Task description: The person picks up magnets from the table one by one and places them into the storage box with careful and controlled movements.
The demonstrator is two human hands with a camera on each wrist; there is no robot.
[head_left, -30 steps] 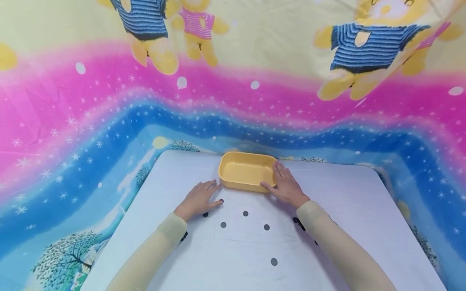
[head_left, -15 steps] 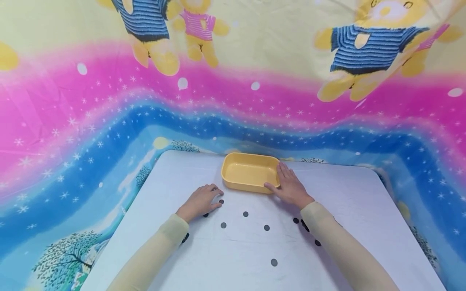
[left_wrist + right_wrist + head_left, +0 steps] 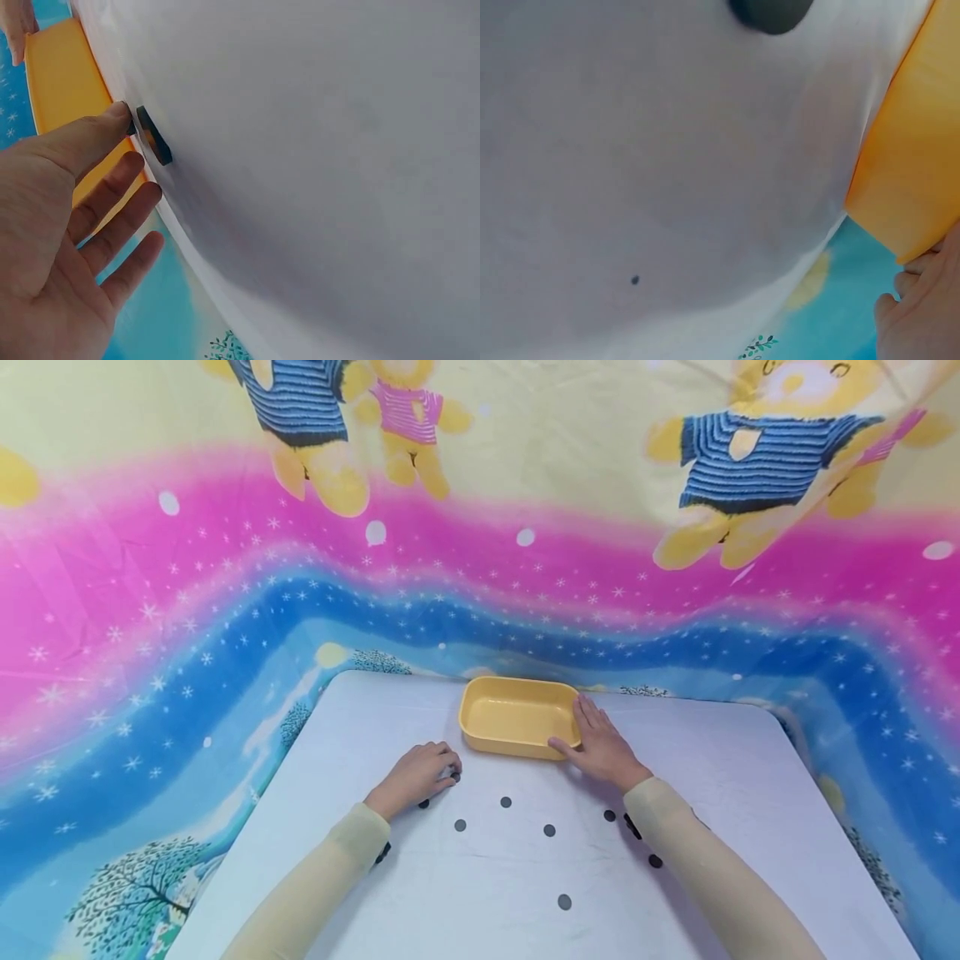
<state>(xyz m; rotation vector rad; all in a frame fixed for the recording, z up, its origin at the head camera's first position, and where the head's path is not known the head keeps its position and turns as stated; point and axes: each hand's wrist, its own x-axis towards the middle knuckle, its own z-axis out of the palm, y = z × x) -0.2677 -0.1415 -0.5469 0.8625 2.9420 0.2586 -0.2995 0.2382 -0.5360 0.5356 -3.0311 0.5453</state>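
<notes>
A yellow plastic box (image 3: 517, 749) with rounded corners stands at the far edge of the white table. My right hand (image 3: 603, 750) holds its right end, thumb at the front wall and fingers along the side; the right wrist view shows those fingers against the box. Left of the box, my left hand (image 3: 416, 775) has its thumb and forefinger at a small dark grey disc (image 3: 131, 124) and pinches it. Its other fingers are loosely bent. Beside the pinched piece is another dark disc (image 3: 154, 136), which in the head view lies partly under the hand.
Several more dark discs lie scattered on the white table (image 3: 450, 893), among them one near the middle (image 3: 506, 802) and one nearer the front (image 3: 565, 902). A printed cloth (image 3: 480, 560) with bears hangs behind and beside the table.
The box and my right hand have shifted slightly right. My left hand has come off the box's left side, and its fingers have curled in around the disc.
</notes>
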